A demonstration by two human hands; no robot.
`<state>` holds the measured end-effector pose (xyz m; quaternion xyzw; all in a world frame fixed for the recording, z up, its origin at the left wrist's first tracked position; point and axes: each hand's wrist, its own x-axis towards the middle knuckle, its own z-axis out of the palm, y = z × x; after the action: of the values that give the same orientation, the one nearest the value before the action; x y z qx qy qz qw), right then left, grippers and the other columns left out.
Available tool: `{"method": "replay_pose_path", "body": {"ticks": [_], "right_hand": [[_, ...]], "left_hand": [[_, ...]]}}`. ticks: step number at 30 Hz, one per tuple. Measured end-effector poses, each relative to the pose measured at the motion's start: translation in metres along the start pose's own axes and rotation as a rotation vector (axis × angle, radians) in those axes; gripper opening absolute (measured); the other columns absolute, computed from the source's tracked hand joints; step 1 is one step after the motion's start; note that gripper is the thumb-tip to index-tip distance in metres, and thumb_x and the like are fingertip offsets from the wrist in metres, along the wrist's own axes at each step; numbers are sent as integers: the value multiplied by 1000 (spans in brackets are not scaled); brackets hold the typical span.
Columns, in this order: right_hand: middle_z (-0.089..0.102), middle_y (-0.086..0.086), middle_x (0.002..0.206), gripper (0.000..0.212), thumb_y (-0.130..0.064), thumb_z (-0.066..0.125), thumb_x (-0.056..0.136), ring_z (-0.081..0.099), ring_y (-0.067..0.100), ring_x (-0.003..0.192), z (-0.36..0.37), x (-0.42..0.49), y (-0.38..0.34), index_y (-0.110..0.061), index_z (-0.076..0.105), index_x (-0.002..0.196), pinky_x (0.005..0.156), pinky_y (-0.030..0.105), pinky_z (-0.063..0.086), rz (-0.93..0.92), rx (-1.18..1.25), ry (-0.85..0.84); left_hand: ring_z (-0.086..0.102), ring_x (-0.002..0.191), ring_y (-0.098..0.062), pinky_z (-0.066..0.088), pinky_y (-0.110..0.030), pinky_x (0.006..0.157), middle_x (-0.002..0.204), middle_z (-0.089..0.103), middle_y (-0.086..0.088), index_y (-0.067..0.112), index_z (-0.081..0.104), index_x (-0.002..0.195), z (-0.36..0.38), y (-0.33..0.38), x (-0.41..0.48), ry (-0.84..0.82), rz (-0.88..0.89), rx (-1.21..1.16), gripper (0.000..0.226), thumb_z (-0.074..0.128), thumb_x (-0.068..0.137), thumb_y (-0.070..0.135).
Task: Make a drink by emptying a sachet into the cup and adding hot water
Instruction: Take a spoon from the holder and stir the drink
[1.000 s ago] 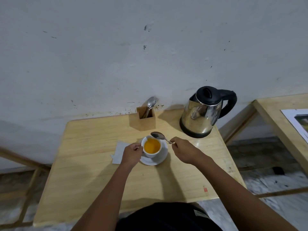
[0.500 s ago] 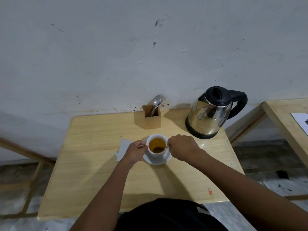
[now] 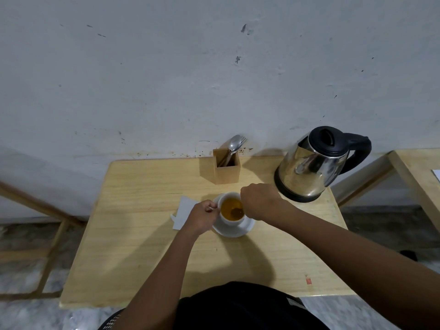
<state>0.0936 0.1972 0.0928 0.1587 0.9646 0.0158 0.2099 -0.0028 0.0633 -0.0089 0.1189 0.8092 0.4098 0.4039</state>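
A white cup (image 3: 228, 220) full of orange-yellow drink stands on a white saucer (image 3: 234, 231) in the middle of the wooden table (image 3: 142, 246). My left hand (image 3: 201, 216) grips the cup's handle on its left side. My right hand (image 3: 258, 201) hovers over the cup's right rim and holds a spoon (image 3: 235, 211) whose bowl is dipped in the liquid; the spoon's handle is hidden by the fingers. A white sachet (image 3: 183, 211) lies flat on the table just left of my left hand. The steel kettle (image 3: 312, 167) with a black lid and handle stands at the back right.
A wooden cutlery holder (image 3: 226, 166) with a spoon and a fork stands against the wall behind the cup. A second wooden table (image 3: 416, 177) is at the right edge. A wooden rail runs along the left, above a stone floor.
My right hand lowered the spoon from above the cup into the drink and keeps it there. My left hand stayed at the cup's handle. The camera came closer.
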Motion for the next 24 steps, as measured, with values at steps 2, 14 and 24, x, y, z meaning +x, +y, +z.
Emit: {"method": "replay_pose_path", "body": {"ticks": [2, 14, 24], "right_hand": [[55, 5, 85, 15, -20, 51, 92, 52, 20, 72, 0, 0, -7, -10, 56, 102, 63, 31, 43, -2, 28, -2], [63, 9, 103, 17, -12, 46, 96, 47, 22, 74, -5, 5, 0, -9, 56, 109, 64, 31, 38, 59, 6, 26], [50, 1, 79, 17, -25, 54, 92, 52, 18, 71, -3, 8, -14, -12, 56, 103, 62, 29, 42, 40, 47, 7]], "left_hand": [[58, 87, -20, 55, -36, 72, 99, 63, -6, 17, 62, 108, -1, 1, 0, 2, 13, 16, 17, 56, 94, 25], [56, 75, -12, 48, -26, 59, 99, 65, -6, 14, 63, 106, -3, -2, 3, -9, 43, 43, 19, 57, 93, 26], [57, 78, -18, 44, -25, 58, 102, 68, -11, 16, 64, 108, -5, -2, 6, -29, 47, 78, 19, 58, 92, 26]]}}
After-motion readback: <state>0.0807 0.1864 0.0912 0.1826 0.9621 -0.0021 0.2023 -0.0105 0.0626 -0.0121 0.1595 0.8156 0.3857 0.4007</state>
